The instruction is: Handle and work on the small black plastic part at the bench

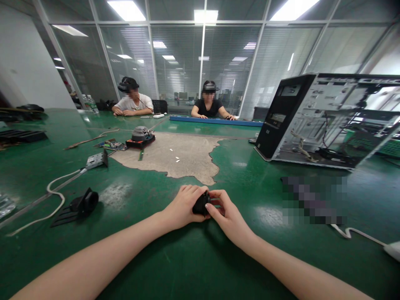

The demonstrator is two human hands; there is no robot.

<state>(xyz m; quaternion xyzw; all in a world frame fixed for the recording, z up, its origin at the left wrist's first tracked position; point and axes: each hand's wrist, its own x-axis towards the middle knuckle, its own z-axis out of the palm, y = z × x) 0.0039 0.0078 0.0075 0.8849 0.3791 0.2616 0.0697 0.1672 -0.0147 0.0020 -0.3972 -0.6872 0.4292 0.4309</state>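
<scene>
Both of my hands meet around a small black part point(201, 204) just over the green tabletop. It has a rounded body and a rim at its right end; its exact kind I cannot make out. My left hand point(186, 204) is closed around its left side, hiding much of it. From the right, my right hand point(224, 210) pinches the rim between thumb and fingers. A black plastic piece with a round collar and flat prongs point(83, 204) lies to the left on the table.
An open black computer case point(281, 116) stands at the right. Farther back are a cooling fan unit point(142, 135), a circuit board point(114, 144) and a metal bracket point(96, 159) by a white cable point(50, 187). A worn bare patch point(187, 152) marks the tabletop. Two people sit opposite.
</scene>
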